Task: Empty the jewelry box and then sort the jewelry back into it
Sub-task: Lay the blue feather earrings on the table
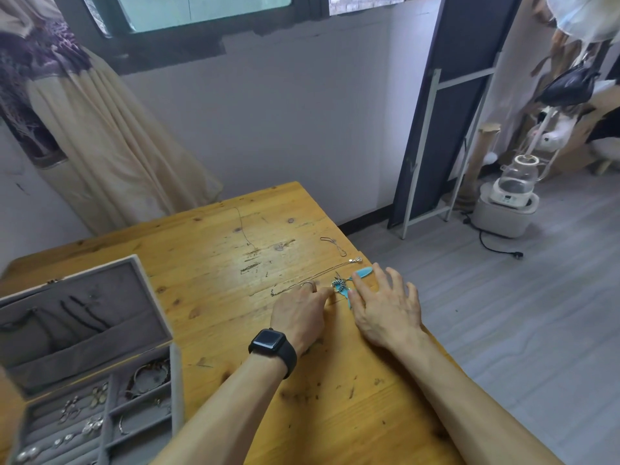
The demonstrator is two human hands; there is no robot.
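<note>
Your left hand (298, 312), with a black watch (268, 342) on its wrist and a ring (309, 285) on one finger, lies knuckles-up near the table's (214, 297) right edge. Its fingers are curled, the tips pinching the metal cluster of a turquoise pendant (339, 287). Your right hand (385, 307) rests flat just beside it, fingers straight and spread, holding nothing, its thumb side over part of the pendant. Thin chains (330, 245) lie toward the far right corner. The jewelry box (84, 330) stands open at the near left corner, with earrings (70, 411) and bracelets (147, 377) in its compartments.
</note>
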